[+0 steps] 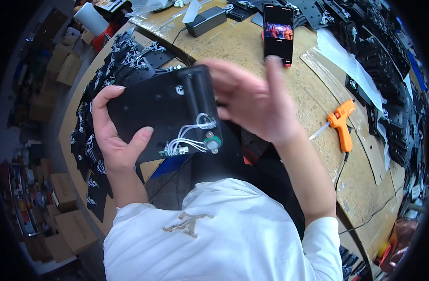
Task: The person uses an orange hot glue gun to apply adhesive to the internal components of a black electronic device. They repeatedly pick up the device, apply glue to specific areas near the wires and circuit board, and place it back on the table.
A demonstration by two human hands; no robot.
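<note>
My left hand grips a black plastic housing panel by its left side, thumb on the near face and fingers round the edge. A raised rounded ridge runs down the panel's right side. White wires curve across its lower right corner to a small round green circuit board with a silver centre. My right hand, smeared by motion, is beside the panel's upper right edge with fingers apart and nothing visible in it. Its fingertips pass partly behind that edge, so I cannot tell whether they touch.
An orange glue gun lies on the wooden table at right. Beyond my right hand stands a phone, with a black power adapter farther left. Piles of wired black panels line both sides. Cardboard boxes sit at lower left.
</note>
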